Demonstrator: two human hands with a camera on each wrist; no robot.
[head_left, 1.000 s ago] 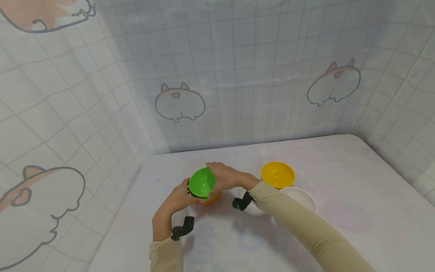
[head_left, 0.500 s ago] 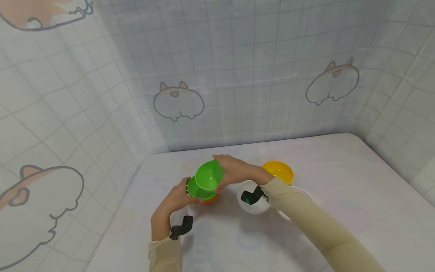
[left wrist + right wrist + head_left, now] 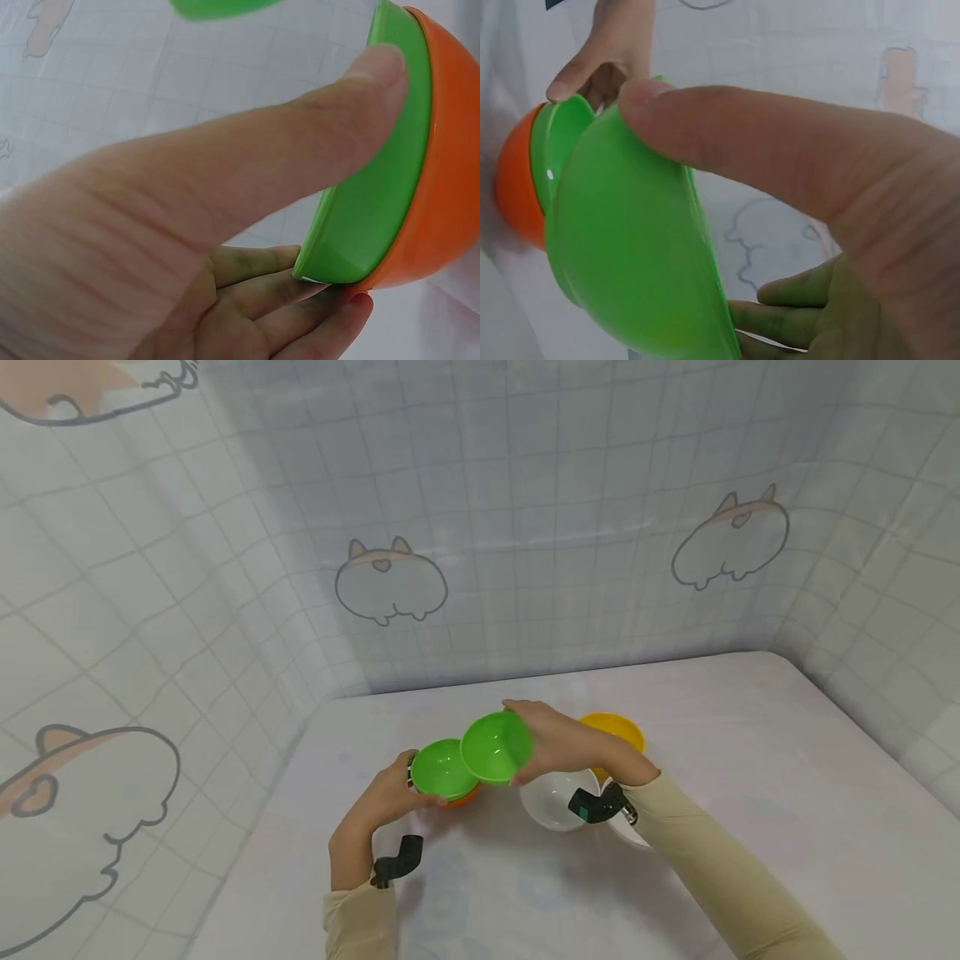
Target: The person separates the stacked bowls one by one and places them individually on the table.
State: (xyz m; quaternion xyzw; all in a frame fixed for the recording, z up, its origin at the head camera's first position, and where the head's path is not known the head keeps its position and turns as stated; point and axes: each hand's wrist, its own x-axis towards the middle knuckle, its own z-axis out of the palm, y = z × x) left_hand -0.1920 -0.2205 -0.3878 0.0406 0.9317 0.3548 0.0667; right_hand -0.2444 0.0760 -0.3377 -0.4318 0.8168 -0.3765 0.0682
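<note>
Left hand (image 3: 390, 793): fingers grasping a glossy round green bowl (image 3: 441, 770) nested in a glossy round orange bowl (image 3: 459, 165). Right hand (image 3: 561, 745), up and right of the orange bowl: fingers grasping a second glossy round green bowl (image 3: 491, 748), tilted. Farther right of the orange bowl, on the desk (image 3: 487, 902): white round bowl (image 3: 551, 802), yellow round bowl (image 3: 618, 727).

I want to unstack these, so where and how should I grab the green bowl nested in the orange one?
Probably pinch the nested green bowl by its rim, from above on the right: its upper wall shows above the orange bowl, its mouth faces up, and the left hand takes the left side. The upper green bowl should move aside first.
</note>
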